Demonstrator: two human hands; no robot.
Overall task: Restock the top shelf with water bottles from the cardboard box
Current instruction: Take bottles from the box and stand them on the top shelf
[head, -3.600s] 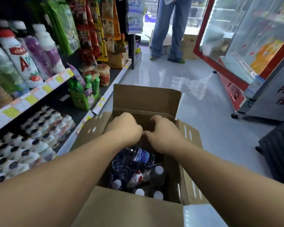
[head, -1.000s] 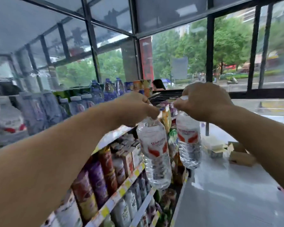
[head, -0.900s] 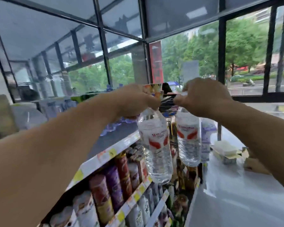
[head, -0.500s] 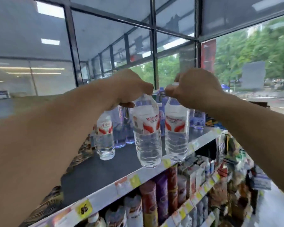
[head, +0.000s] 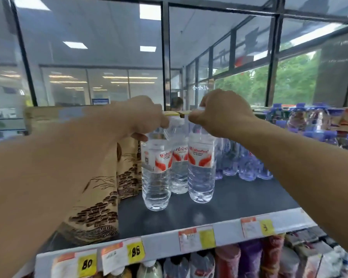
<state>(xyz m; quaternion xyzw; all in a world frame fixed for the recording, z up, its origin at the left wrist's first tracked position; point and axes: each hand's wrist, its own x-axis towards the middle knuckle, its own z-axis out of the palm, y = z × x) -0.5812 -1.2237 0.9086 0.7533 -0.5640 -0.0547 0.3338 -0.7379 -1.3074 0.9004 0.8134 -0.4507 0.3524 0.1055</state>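
Two clear water bottles with red-and-white labels stand on the dark top shelf (head: 239,199). My left hand (head: 143,117) grips the cap end of the left bottle (head: 156,173). My right hand (head: 221,111) grips the cap end of the right bottle (head: 201,169). A third bottle of the same kind (head: 179,167) stands just behind and between them, its white cap showing between my hands. The cardboard box is out of view.
Tan patterned packs (head: 109,187) fill the shelf's left side, close to the left bottle. Blue-capped bottles (head: 247,167) stand to the right and behind. Price tags line the shelf's front edge (head: 189,239). Drinks fill the shelf below (head: 249,263).
Both hands carried the two bottles from the box up over the shelf edge and lowered them; the bottles now stand on the top shelf in front of the bottle that stood there.
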